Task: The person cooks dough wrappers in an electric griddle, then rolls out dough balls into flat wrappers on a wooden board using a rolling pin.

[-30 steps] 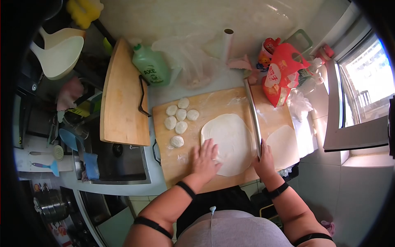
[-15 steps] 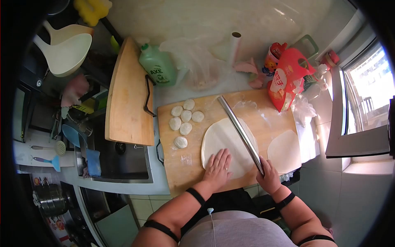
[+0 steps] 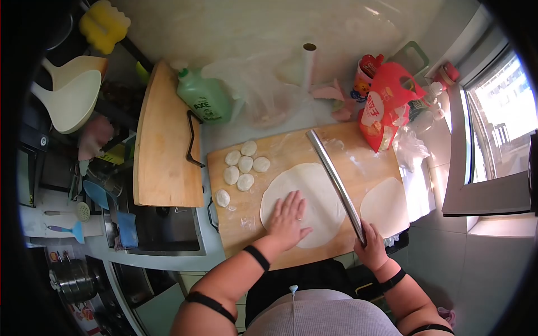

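A large, thin round sheet of dough lies on the wooden board. My left hand rests flat on its left part, fingers stretched out. My right hand is wrapped round the near end of a long metal rolling pin. The pin slants away over the right edge of the sheet, its far end beyond the dough. Right of the pin lies a second flat dough sheet, reaching the board's right edge. Several small floured dough pieces sit at the board's left side.
A red flour bag stands at the back right corner, near the open window. Behind the board are a green AXE bottle, a clear plastic bag and a cardboard tube. An upright wooden board and sink are left.
My left hand has shifted slightly left on the dough, and the sheet looks rounder and spreads further left. The rolling pin has moved a little to the right. The camera view has shifted slightly.
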Demonstrator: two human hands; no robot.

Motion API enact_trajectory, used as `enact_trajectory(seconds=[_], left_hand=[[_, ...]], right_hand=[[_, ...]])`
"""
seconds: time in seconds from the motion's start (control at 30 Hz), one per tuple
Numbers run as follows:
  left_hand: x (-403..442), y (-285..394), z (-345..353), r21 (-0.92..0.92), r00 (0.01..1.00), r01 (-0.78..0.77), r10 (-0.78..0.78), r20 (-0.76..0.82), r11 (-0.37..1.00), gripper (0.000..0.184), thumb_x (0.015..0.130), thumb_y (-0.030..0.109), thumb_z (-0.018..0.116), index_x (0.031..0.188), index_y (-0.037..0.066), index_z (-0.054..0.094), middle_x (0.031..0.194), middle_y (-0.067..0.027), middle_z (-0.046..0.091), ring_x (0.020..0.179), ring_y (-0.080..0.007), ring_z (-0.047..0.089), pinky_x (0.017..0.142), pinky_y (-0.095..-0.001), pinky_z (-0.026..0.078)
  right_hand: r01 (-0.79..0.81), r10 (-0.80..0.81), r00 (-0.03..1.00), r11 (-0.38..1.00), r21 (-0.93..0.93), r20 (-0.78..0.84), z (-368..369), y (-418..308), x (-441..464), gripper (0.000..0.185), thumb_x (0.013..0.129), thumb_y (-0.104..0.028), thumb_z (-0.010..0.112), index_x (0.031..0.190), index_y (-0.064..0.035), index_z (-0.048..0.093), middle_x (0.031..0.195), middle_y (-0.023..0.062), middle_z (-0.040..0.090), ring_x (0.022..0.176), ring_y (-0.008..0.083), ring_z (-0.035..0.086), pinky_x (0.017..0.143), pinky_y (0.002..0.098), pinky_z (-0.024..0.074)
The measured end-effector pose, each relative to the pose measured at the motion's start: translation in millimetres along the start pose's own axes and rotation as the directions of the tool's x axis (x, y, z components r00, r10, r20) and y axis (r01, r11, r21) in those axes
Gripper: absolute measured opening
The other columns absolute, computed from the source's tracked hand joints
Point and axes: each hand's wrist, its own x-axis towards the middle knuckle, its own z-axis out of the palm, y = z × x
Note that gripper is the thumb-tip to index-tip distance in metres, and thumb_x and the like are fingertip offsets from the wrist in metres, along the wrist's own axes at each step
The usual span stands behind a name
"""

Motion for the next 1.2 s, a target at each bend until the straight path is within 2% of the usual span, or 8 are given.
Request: enact_trajectory(seconds=[0.13,0.3,0.5,0.67,0.8,0.93,1.13,1.2], left_hand=[[41.3,-6.7,-2.4,0.114,0.986,-0.16,0.153,0.068,0.981,0.084,0.085,0.058,0.054,0.147,0.009,0.028,0.156,-0.0138,0.016,0.146,-0.029,0.006,0.116,-0.0514,0.008],[4.5,-47.8,-2.4,0.023,0.981,0.084,-0.079,-0.176,0.996,0.075,0.084,0.04,0.062,0.144,0.005,0.032,0.153,-0.0181,0.023,0.143,-0.0332,0.018,0.114,-0.0552,0.013],[-79.6,-8.9,-35.3,-0.096,0.969,-0.232,0.222,-0.11,0.968,0.07,0.083,0.032,0.063,0.14,0.003,0.036,0.15,-0.0197,0.027,0.14,-0.0353,0.025,0.112,-0.0572,0.014],[-78.2,-22.6,-8.6,-0.075,0.984,0.156,-0.161,-0.075,0.985,0.08,0.08,0.034,0.065,0.143,-0.001,0.029,0.152,-0.0216,0.02,0.141,-0.0386,0.019,0.113,-0.0594,0.009],[-59.4,-40.4,-2.5,0.026,0.972,0.193,-0.187,-0.14,0.981,0.085,0.08,0.038,0.065,0.145,0.0,0.026,0.154,-0.0179,0.018,0.143,-0.033,0.017,0.113,-0.0573,0.009],[2.4,-74.5,-21.5,0.156,0.921,0.31,-0.256,-0.293,0.938,0.083,0.082,0.04,0.062,0.146,0.0,0.026,0.155,-0.0172,0.018,0.144,-0.0314,0.016,0.114,-0.0555,0.01],[44.6,-94.5,-31.0,0.086,0.835,0.359,-0.279,-0.475,0.929,0.083,0.082,0.033,0.062,0.147,0.001,0.021,0.154,-0.0201,0.019,0.143,-0.035,0.018,0.113,-0.057,0.011],[13.9,-67.9,-28.0,0.04,0.9,0.362,-0.337,-0.277,0.931,0.083,0.083,0.038,0.059,0.146,-0.001,0.023,0.153,-0.0207,0.02,0.142,-0.0357,0.019,0.113,-0.0574,0.01]], right_hand=[[0.075,-0.071,0.997,0.992,-0.098,0.041,-19.5,5.0,15.9,0.052,0.075,-0.005,0.063,0.125,-0.0016,0.048,0.089,0.0158,0.056,0.075,0.0344,0.059,0.068,0.0405,0.0501],[0.143,-0.141,0.99,0.948,-0.285,0.027,-39.7,14.6,52.1,0.032,0.071,-0.002,0.062,0.102,-0.0072,0.058,0.089,0.0091,0.057,0.08,0.0283,0.06,0.072,0.0381,0.0489],[0.425,-0.359,0.894,0.87,-0.25,0.269,-15.2,23.8,77.4,0.027,0.071,-0.006,0.06,0.098,-0.0109,0.06,0.091,0.0048,0.057,0.087,0.0231,0.058,0.078,0.036,0.0461],[0.633,-0.505,0.726,0.757,-0.165,0.467,18.2,33.1,93.3,0.031,0.076,-0.01,0.058,0.107,-0.0123,0.06,0.096,0.0049,0.056,0.099,0.0224,0.056,0.086,0.0392,0.0444],[0.639,-0.516,0.764,0.688,-0.343,0.388,30.4,29.4,105.3,0.043,0.081,-0.022,0.058,0.123,-0.0114,0.055,0.119,0.0128,0.053,0.121,0.0291,0.047,0.099,0.0496,0.0375],[0.306,-0.205,0.943,0.844,-0.441,0.262,58.1,10.3,163.5,0.074,0.086,-0.05,0.05,0.143,-0.0063,0.034,0.148,0.021,0.03,0.14,0.0371,0.023,0.109,0.0563,0.0228],[0.123,-0.119,0.992,0.864,-0.489,0.041,73.0,11.2,228.3,0.074,0.088,-0.048,0.049,0.144,-0.0027,0.031,0.149,0.0216,0.028,0.14,0.036,0.024,0.111,0.055,0.0217],[0.2,-0.185,0.98,0.871,-0.449,0.077,63.0,15.0,189.6,0.076,0.087,-0.048,0.05,0.144,-0.0022,0.031,0.15,0.0215,0.027,0.14,0.0353,0.024,0.111,0.0556,0.0207]])
